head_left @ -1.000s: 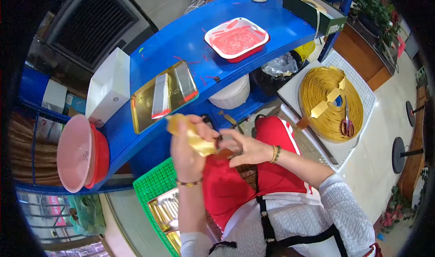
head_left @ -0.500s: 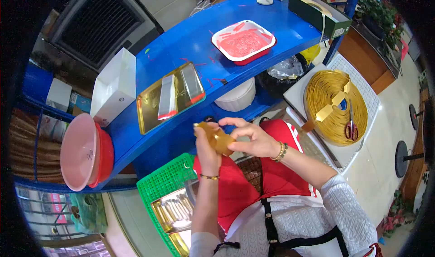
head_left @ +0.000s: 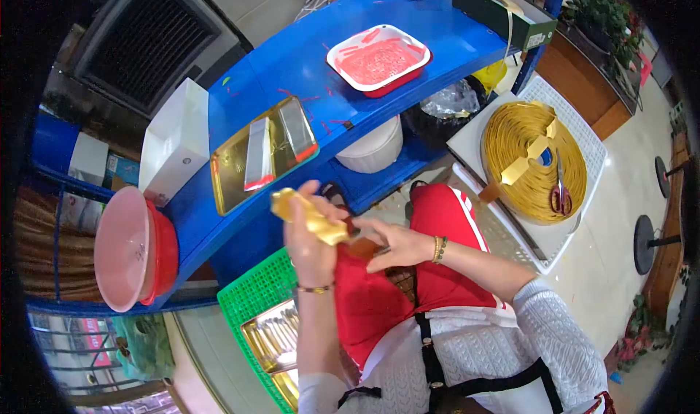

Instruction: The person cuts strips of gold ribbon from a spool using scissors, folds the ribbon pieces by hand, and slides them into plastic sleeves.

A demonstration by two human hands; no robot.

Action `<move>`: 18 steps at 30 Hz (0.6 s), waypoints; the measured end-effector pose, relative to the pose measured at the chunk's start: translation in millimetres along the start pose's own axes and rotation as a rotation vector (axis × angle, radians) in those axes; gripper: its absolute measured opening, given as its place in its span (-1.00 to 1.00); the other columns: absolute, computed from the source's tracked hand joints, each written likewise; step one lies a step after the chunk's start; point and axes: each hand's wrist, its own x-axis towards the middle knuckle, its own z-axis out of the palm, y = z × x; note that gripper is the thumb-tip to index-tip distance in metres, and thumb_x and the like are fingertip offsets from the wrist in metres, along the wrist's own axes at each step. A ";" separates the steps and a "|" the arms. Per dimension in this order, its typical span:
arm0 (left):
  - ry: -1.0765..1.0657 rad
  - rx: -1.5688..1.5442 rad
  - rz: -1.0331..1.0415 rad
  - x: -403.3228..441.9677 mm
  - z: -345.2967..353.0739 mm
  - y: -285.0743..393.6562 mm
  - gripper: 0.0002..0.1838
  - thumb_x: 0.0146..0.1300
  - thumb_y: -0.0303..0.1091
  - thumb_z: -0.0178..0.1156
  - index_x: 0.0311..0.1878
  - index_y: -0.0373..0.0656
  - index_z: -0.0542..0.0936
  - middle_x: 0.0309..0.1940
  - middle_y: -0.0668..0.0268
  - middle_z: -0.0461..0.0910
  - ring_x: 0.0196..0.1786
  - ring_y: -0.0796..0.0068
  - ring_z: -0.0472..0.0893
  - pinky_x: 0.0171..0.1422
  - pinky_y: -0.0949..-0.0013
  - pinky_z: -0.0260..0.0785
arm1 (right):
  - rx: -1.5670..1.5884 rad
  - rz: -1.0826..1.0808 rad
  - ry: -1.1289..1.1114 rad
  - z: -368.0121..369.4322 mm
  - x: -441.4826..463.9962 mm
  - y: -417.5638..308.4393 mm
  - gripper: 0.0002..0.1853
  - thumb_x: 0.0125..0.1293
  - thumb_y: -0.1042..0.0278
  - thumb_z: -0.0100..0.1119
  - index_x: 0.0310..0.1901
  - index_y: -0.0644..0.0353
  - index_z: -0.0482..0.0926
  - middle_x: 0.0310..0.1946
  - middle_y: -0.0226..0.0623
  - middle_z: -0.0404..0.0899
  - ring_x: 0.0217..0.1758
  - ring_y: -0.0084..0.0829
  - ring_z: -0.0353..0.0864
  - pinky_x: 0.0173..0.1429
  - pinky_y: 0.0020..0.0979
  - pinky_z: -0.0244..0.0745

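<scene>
My left hand (head_left: 312,242): curled round gold ribbon (head_left: 321,223)
My right hand (head_left: 399,245): beside it, blurred, pinch unclear
Box label (head_left: 537,40): upper right, unreadable

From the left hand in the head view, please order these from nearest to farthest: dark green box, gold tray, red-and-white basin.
From the left hand:
1. Gold tray, just beyond, on the blue table.
2. Red-and-white basin, farther along the table.
3. Dark green box, at the table's far right end.
</scene>
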 end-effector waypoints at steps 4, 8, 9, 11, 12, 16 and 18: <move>-0.015 0.047 0.218 14.3 -24.2 52.7 -0.58 0.41 -0.07 -0.18 0.00 -0.30 0.36 -0.54 0.37 0.32 -0.48 0.55 0.33 -0.26 0.34 0.31 | 0.074 0.127 -0.138 -9.7 -21.4 37.8 -0.68 0.17 0.32 0.25 -0.10 0.28 0.45 -0.11 -0.27 0.55 -0.15 -0.47 0.56 -0.02 -0.50 0.44; 0.202 0.245 0.335 22.9 -45.7 46.5 -0.58 0.41 -0.05 -0.18 -0.03 -0.25 0.39 -0.58 0.41 0.29 -0.54 0.57 0.30 -0.32 0.40 0.30 | 0.206 0.047 -0.131 -15.1 -22.8 9.3 -0.81 0.19 0.33 0.22 -0.34 0.31 0.54 -0.14 -0.31 0.57 -0.17 -0.49 0.55 -0.08 -0.50 0.43; 0.220 0.272 0.330 26.9 -54.0 36.8 -0.58 0.40 -0.04 -0.18 -0.03 -0.25 0.39 -0.58 0.40 0.31 -0.55 0.57 0.31 -0.35 0.40 0.31 | 0.248 -0.119 -0.077 -14.6 -20.6 -9.8 -0.82 0.18 0.33 0.23 -0.35 0.28 0.53 -0.08 -0.22 0.53 -0.02 -0.41 0.50 0.07 -0.40 0.37; 0.209 0.200 0.174 21.6 -51.8 9.8 -0.55 0.38 0.01 -0.15 -0.04 -0.26 0.39 -0.55 0.39 0.39 -0.54 0.54 0.43 -0.41 0.46 0.36 | 0.107 -0.333 0.073 -13.6 -6.4 -19.2 -0.84 0.16 0.33 0.24 -0.39 0.25 0.53 0.00 -0.17 0.48 0.09 -0.34 0.43 0.17 -0.33 0.28; 0.168 0.271 0.146 15.3 -48.0 -5.5 -0.51 0.37 0.06 -0.15 -0.05 -0.25 0.39 -0.54 0.39 0.40 -0.53 0.55 0.43 -0.39 0.47 0.37 | 0.038 -0.438 0.147 -13.6 -0.5 -23.4 -0.84 0.16 0.33 0.24 -0.40 0.24 0.54 0.04 -0.15 0.45 0.15 -0.30 0.39 0.21 -0.30 0.24; 0.070 0.129 -0.021 2.1 -36.7 -48.9 -0.37 0.33 0.23 -0.27 -0.02 -0.23 0.39 -0.38 0.34 0.49 -0.31 0.49 0.52 -0.20 0.43 0.40 | 0.082 -0.429 0.243 -16.7 18.0 -32.4 -0.87 0.10 0.36 0.26 -0.38 0.21 0.56 0.14 -0.19 0.36 0.19 -0.29 0.35 0.23 -0.32 0.22; 0.042 0.044 -0.062 -6.9 -21.1 -53.3 -0.35 0.33 0.25 -0.30 0.04 -0.21 0.36 -0.26 0.30 0.50 -0.18 0.47 0.52 -0.08 0.40 0.39 | 0.119 -0.363 0.326 -13.7 25.4 -20.8 -0.88 0.10 0.36 0.26 -0.35 0.20 0.59 0.13 -0.18 0.37 0.17 -0.33 0.37 0.17 -0.35 0.29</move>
